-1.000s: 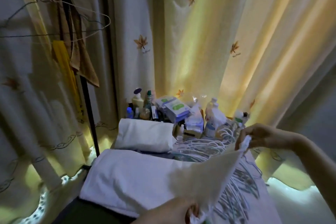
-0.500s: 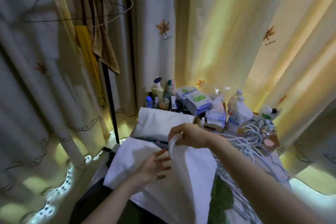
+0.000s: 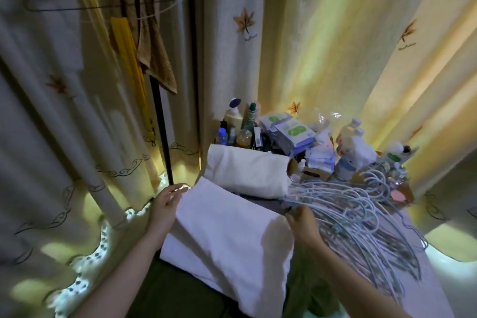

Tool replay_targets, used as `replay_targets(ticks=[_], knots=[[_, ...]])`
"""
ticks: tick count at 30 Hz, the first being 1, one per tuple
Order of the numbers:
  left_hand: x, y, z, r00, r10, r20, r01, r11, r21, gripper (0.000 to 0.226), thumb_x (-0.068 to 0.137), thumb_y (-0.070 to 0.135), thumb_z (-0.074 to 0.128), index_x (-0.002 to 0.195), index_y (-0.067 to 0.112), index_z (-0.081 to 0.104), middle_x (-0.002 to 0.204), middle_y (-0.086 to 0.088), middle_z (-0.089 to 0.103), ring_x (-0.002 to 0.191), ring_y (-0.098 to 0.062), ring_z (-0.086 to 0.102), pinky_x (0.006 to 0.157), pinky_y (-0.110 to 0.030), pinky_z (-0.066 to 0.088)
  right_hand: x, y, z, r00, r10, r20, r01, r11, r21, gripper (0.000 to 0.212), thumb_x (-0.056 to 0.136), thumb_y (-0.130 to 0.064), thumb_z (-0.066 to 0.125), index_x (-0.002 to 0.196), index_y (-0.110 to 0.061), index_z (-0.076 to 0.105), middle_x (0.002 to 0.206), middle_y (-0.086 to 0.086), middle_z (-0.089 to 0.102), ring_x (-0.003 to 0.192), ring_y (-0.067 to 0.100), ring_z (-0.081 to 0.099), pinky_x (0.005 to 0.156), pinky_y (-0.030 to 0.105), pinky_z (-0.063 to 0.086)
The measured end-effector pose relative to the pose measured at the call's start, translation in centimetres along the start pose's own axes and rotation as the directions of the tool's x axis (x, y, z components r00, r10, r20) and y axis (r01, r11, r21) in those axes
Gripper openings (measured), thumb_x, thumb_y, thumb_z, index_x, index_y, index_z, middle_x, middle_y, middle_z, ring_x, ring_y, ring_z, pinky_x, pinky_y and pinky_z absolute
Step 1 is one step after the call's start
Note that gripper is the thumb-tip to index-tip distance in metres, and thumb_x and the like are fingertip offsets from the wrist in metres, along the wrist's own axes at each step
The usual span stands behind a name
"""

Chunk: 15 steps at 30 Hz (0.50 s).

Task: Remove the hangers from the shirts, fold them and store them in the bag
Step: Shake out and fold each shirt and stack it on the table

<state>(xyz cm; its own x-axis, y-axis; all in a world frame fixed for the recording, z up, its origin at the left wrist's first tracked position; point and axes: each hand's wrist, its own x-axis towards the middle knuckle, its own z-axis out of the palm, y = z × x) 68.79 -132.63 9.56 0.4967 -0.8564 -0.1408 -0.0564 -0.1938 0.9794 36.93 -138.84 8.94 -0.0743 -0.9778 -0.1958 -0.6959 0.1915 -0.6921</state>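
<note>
I had the white cotton shirt (image 3: 227, 235), already folded into a broad panel, lying on the table (image 3: 436, 289) straight ahead of me, on top of what looked like more white cloth. Its long axis ran from the far left corner toward the near right, where its edge drooped over the table's front. My left hand (image 3: 165, 204) sat at the far-left corner, fingers loosely spread against the fabric, though I could not tell if they pinched it. My right hand (image 3: 303, 222) was on the right edge, fingers curled onto the fold. The shirt lay between both hands, neither nearer. Just right of it lay the heap of pale blue wire hangers (image 3: 361, 209); behind it, a rolled white cloth bundle (image 3: 247, 173). I saw no bag.
</note>
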Motion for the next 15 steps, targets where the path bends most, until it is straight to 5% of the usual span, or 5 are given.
replay_targets(ticks=[3,6,9,12,15], knots=[[-0.4,-0.5,0.7,0.92,0.355,-0.164,-0.239,0.843,0.481,0.033,0.087,0.002,0.057,0.119,0.012,0.056,0.125,-0.01,0.054,0.113,-0.028,0.051,0.093,-0.038,0.043,-2.3,5.6,1.4,0.937,0.327,0.125,-0.333,0.942,0.03,0.031,0.092,-0.033,0.059,0.096,-0.004,0.052,0.087,0.012,0.06,0.08,0.023,0.055,0.067,0.029,0.04],[-2.2,-1.3,3.5,0.714,0.626,0.313,-0.657,0.443,0.61,0.036,0.087,0.012,0.054,0.121,0.021,0.059,0.132,0.0,0.053,0.124,-0.02,0.044,0.105,-0.03,0.03,-4.9,7.7,3.3,0.866,0.428,0.257,-0.475,0.865,0.16,0.043,0.089,-0.041,0.061,0.087,0.002,0.057,0.075,0.015,0.06,0.069,0.024,0.054,0.066,0.034,0.044],[-3.7,-3.5,5.6,0.581,0.42,0.697,-0.813,0.245,0.529,0.058,0.074,0.029,0.076,0.129,0.028,0.057,0.14,0.002,0.052,0.131,-0.022,0.047,0.112,-0.031,0.006,-6.5,7.4,3.6,0.868,0.392,0.306,-0.486,0.798,0.356,0.035,0.086,-0.034,0.067,0.078,-0.002,0.054,0.063,0.008,0.051,0.06,0.021,0.048,0.059,0.031,0.039],[-4.0,-5.4,6.0,0.646,0.189,0.739,-0.763,0.182,0.62,0.072,0.078,0.04,0.072,0.142,0.03,0.04,0.152,0.002,0.034,0.139,-0.028,0.035,0.112,-0.033,-0.008,-6.9,6.5,3.3,0.84,0.311,0.445,-0.519,0.7,0.491,0.032,0.083,-0.016,0.071,0.105,0.004,0.056,0.089,0.013,0.068,0.074,0.024,0.064,0.057,0.031,0.05],[-3.2,-5.9,7.0,0.685,0.05,0.726,-0.719,0.202,0.665,0.066,0.095,0.043,0.045,0.15,0.036,0.01,0.16,0.009,-0.003,0.148,-0.018,-0.005,0.116,-0.038,-0.013,-6.7,5.1,2.4,0.84,0.206,0.502,-0.515,0.594,0.618,0.044,0.082,0.005,0.063,0.122,-0.013,0.053,0.114,0.016,0.067,0.102,0.035,0.065,0.087,0.048,0.054]])
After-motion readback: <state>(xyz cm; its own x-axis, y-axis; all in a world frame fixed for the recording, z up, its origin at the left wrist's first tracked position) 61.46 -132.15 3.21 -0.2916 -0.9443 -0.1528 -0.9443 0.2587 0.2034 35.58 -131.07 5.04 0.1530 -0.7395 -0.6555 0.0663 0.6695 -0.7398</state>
